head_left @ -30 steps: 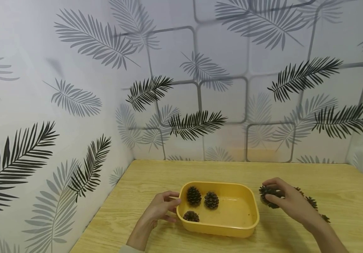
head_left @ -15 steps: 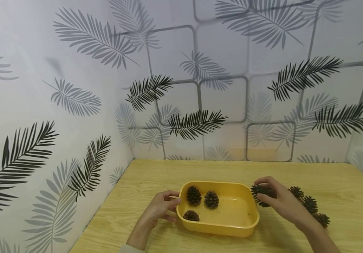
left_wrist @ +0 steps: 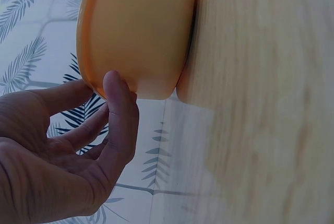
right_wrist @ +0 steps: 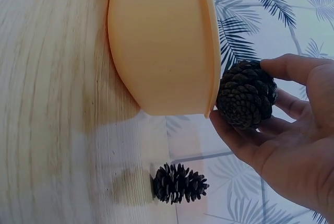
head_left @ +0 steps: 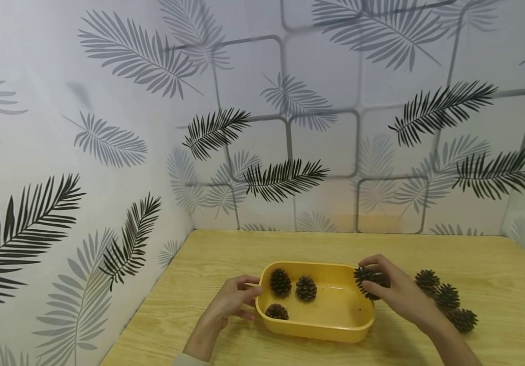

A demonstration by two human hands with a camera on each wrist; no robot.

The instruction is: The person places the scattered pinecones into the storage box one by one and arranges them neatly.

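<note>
A yellow plastic tub [head_left: 335, 333] [left_wrist: 138, 31] [right_wrist: 156, 46] sits on the wooden table and has three pine cones [head_left: 305, 288] in its left half. My left hand [head_left: 232, 300] [left_wrist: 78, 145] holds the tub's left rim, thumb against the edge. My right hand [head_left: 401, 295] [right_wrist: 289, 145] grips another pine cone [head_left: 366, 282] [right_wrist: 246, 94] above the tub's right rim. Three more pine cones [head_left: 447, 297] lie on the table to the right of that hand; one of them [right_wrist: 179, 183] shows in the right wrist view.
The table [head_left: 495, 264] stands in a corner; leaf-patterned walls [head_left: 106, 152] close it in on the left and at the back. Bare wood lies behind the tub and at the far right.
My right hand has carried the pine cone leftward from the pile to the tub's right rim. The three cones on the table are now uncovered. The left hand has not moved.
</note>
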